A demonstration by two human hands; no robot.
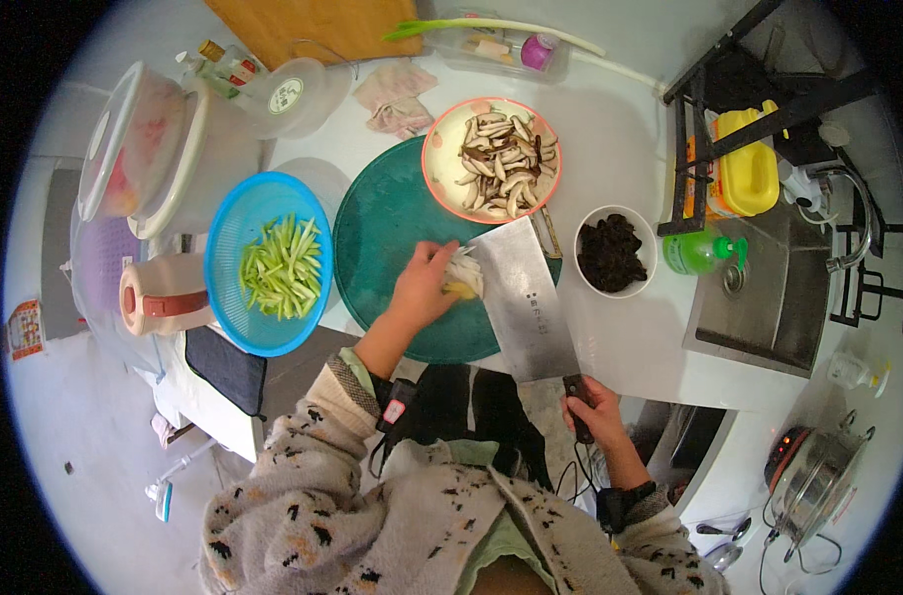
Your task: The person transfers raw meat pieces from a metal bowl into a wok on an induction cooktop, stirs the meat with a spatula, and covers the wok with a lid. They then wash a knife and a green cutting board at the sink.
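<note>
My right hand (598, 416) grips the dark handle of a wide steel cleaver (524, 301), whose blade lies flat over the right part of a round green cutting board (380, 208). At the blade's left edge, my left hand (420, 286) has its fingers around a small heap of white and pale yellow cut pieces (465, 274), perhaps scallion and ginger. A cream plate with an orange rim (440, 137) overlaps the far side of the board and holds sliced mushrooms (502, 163). Part of the heap is hidden under my fingers.
Left of the board, a blue plastic colander (224, 223) holds cut green stalks (284, 268). On the right are a white bowl (583, 279) of dark wood-ear fungus (610, 253), a green soap bottle (693, 253) and a steel sink (756, 297). A black rack (689, 193) stands behind.
</note>
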